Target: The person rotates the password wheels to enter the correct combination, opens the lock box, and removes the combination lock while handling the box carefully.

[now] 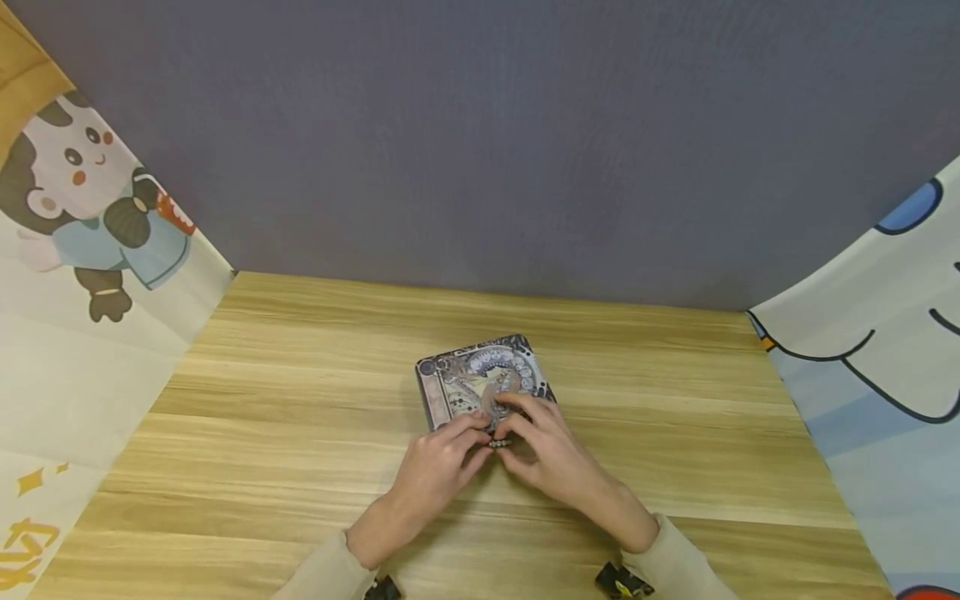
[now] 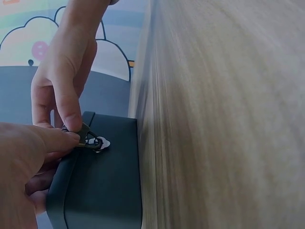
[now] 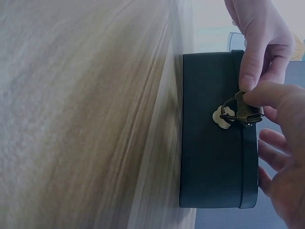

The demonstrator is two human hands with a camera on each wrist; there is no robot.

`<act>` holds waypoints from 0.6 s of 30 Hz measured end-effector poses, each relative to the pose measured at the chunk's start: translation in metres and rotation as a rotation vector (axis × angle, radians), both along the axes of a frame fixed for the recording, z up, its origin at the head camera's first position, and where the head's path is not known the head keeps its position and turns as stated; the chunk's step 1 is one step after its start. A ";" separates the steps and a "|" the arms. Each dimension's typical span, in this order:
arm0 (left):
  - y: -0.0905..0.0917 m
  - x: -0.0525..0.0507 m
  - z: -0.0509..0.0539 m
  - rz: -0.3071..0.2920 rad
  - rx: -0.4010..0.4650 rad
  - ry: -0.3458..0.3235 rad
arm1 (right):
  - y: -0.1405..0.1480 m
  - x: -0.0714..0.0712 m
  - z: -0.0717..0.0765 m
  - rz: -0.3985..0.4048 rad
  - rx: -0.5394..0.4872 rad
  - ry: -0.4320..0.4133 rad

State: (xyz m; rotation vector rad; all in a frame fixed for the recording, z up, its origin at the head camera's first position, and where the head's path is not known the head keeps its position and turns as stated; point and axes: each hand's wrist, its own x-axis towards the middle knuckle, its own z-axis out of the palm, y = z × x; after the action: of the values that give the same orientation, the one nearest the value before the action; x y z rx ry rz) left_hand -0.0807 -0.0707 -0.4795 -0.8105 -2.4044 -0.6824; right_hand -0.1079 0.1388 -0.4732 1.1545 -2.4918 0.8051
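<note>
By curled left hand (image 1: 438,464) and right hand (image 1: 557,457), a bronze padlock (image 3: 249,112) is pinched at a closed dark box (image 3: 209,167), contents hidden.

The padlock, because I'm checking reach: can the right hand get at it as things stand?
Apparently yes: the right hand has its thumb on the padlock; the left hand leaves room.
</note>
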 end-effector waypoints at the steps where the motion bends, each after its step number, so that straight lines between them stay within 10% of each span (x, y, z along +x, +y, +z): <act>1: 0.000 0.000 0.000 -0.001 0.002 0.000 | 0.000 0.000 0.000 0.000 0.001 -0.001; 18: 0.001 0.000 -0.001 -0.005 0.013 0.008 | 0.000 0.000 0.000 0.006 -0.004 -0.013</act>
State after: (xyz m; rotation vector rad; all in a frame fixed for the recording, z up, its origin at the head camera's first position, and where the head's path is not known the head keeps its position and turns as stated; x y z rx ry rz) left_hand -0.0811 -0.0701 -0.4808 -0.8131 -2.3892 -0.6951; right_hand -0.1084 0.1387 -0.4727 1.1597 -2.4972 0.8205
